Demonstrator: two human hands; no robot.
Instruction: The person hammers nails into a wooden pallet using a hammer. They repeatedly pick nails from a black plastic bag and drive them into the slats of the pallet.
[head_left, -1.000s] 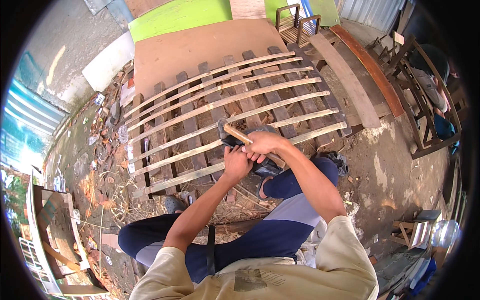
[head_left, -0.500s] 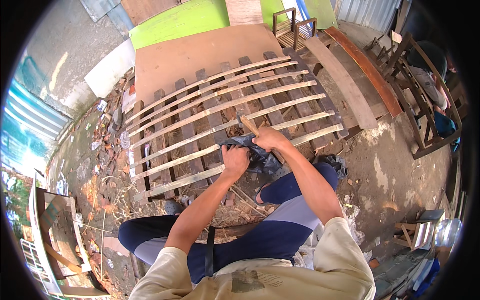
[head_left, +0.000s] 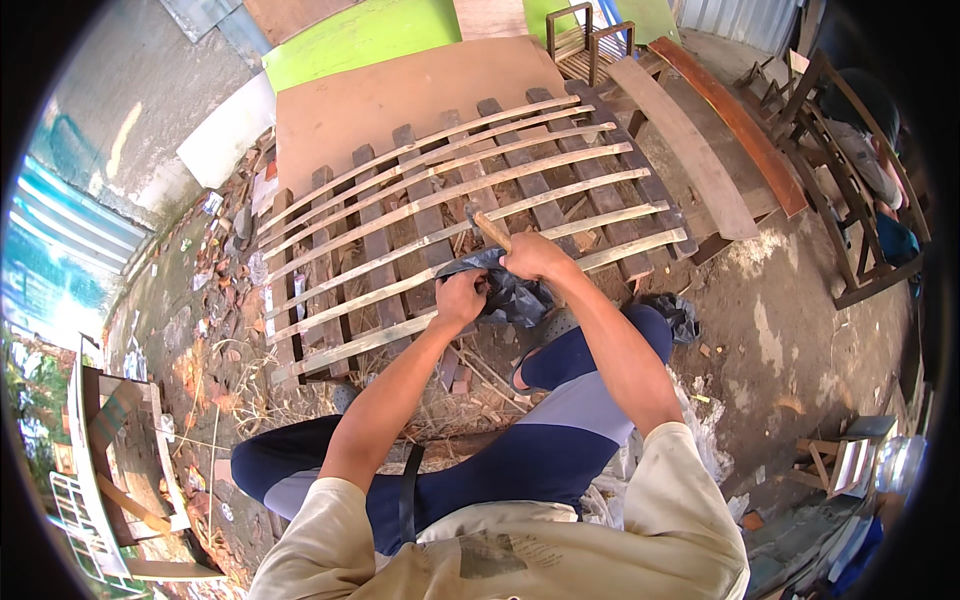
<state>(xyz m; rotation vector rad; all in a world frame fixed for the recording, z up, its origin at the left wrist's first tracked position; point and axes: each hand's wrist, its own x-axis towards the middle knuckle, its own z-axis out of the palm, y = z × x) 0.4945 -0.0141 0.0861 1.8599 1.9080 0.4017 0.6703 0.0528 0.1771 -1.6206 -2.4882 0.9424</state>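
Observation:
A black plastic bag [head_left: 515, 302] hangs crumpled over the near slats of a wooden slatted frame [head_left: 400, 262]. My left hand [head_left: 461, 297] is closed at the left part of the bag, its fingertips curled into the plastic; whether it also pinches something small inside, I cannot tell. Just to the right, my right hand [head_left: 535, 256] is wrapped round the wooden handle of a hammer [head_left: 490, 230], whose head points away over the slats. The right hand also touches the upper edge of the bag.
Behind the frame lies a brown board [head_left: 420, 95], with a lime-green panel [head_left: 370, 38] beyond. Long planks, one reddish [head_left: 725, 120], lie at the right. Another black bag [head_left: 672, 318] sits by my right knee. At far right a person [head_left: 870, 170] is near dark wooden frames.
My left hand has drawn slightly down and its fingers have curled tighter at the bag. My right hand keeps its hold on the hammer. The view has shifted a little.

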